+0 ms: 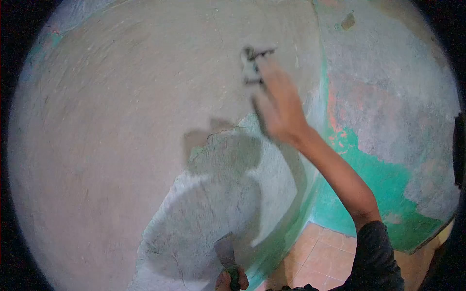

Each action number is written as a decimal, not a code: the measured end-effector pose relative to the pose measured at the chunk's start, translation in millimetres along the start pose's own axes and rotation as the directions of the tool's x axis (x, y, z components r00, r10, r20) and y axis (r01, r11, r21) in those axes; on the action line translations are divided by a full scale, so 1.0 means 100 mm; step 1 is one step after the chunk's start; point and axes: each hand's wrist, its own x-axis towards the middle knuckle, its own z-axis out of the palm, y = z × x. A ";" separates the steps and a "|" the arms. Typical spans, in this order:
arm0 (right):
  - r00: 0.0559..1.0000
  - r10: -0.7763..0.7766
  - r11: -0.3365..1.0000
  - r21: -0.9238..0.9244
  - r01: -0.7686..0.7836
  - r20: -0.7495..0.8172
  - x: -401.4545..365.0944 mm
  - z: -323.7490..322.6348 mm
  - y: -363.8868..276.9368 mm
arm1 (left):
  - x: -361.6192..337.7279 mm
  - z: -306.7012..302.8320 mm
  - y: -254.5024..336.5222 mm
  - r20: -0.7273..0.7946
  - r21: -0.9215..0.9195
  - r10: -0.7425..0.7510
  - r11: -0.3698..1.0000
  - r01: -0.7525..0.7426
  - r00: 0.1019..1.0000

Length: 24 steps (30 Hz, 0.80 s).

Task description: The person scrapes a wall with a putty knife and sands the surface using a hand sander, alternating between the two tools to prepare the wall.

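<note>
My right hand point(276, 85) is raised against the upper part of the plastered wall point(145, 72), its fingers smeared by motion. Pressed under its fingertips is a small pale piece with dark edges point(250, 68), folded or crumpled, too blurred to name. At the bottom of the view my left hand point(223, 281) is closed round the dark handle of a putty knife point(225, 251). The blade points up, in front of the lower, rougher part of the wall.
Beige plaster ends along a jagged edge above a greyish-white patch point(194, 228). On the right, an adjoining wall point(388, 87) bears worn grey and green paint point(374, 174). Tiled floor point(315, 252) shows below the corner. Shadows of my head and arm fall on the plaster.
</note>
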 end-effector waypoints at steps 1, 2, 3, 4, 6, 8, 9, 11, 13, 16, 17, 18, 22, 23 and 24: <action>0.996 -0.050 0.993 -0.101 0.057 0.071 -0.11 -0.02 -0.09 | 0.01 0.02 0.02 0.002 0.013 0.000 1.000 0.000 1.000; 0.976 -0.159 0.977 -0.119 0.177 0.147 -0.18 -0.08 -0.15 | 0.03 0.05 0.05 0.006 0.026 0.003 1.000 -0.003 1.000; 0.932 -0.276 0.942 -0.127 0.311 0.233 -0.22 -0.14 -0.14 | 0.13 0.08 0.03 0.016 0.025 0.013 1.000 -0.013 1.000; 0.882 -0.351 0.906 -0.122 0.404 0.313 -0.30 -0.17 -0.18 | 0.07 0.07 0.09 0.007 0.047 -0.002 0.999 0.002 1.000; 0.993 0.035 0.999 -0.045 -0.030 0.109 -0.42 -0.07 -0.09 | 0.00 0.08 0.13 0.007 0.071 -0.011 0.997 0.011 1.000; 0.990 0.100 0.995 -0.005 -0.100 0.101 -0.66 0.02 -0.09 | 0.01 0.08 0.17 0.028 0.090 0.018 0.996 -0.021 0.999; 0.981 -0.037 0.999 -0.020 0.042 0.190 -0.95 0.04 -0.24 | 0.03 0.02 0.14 0.019 0.103 0.000 0.995 -0.002 1.000; 0.960 -0.096 0.992 -0.059 0.115 0.264 -1.22 0.05 -0.33 | 0.06 -0.16 0.04 -0.004 0.134 -0.041 0.990 0.041 0.999; 0.970 0.059 0.991 -0.131 -0.028 0.236 -1.44 0.03 -0.38 | 0.04 -0.15 0.09 -0.033 0.122 -0.045 0.991 0.049 0.998; 0.937 0.293 0.953 0.024 -0.303 0.191 -2.01 0.16 -0.81 | 0.05 -0.36 -0.08 -0.079 0.085 -0.071 0.993 0.078 0.994; 0.934 0.250 0.964 0.021 -0.264 0.256 -2.25 0.18 -1.00 | 0.06 -0.47 -0.14 -0.097 0.075 -0.086 0.993 0.093 0.992; 0.933 0.208 0.975 0.011 -0.221 0.293 -2.50 0.20 -1.10 | 0.07 -0.59 -0.17 -0.045 0.045 -0.135 0.989 0.137 0.990; 0.800 0.538 0.833 -0.018 -0.554 0.265 -3.23 0.43 -1.32 | 0.08 -0.61 -0.03 0.038 0.047 -0.220 0.975 0.218 0.975; 0.676 0.705 0.692 -0.003 -0.722 0.216 -3.31 0.49 -1.41 | 0.09 -0.47 0.04 0.025 0.072 -0.208 0.976 0.205 0.978; 0.751 0.609 0.773 0.020 -0.634 0.254 -3.33 0.47 -1.59 | 0.12 -0.34 0.14 0.030 0.100 -0.237 0.967 0.233 0.971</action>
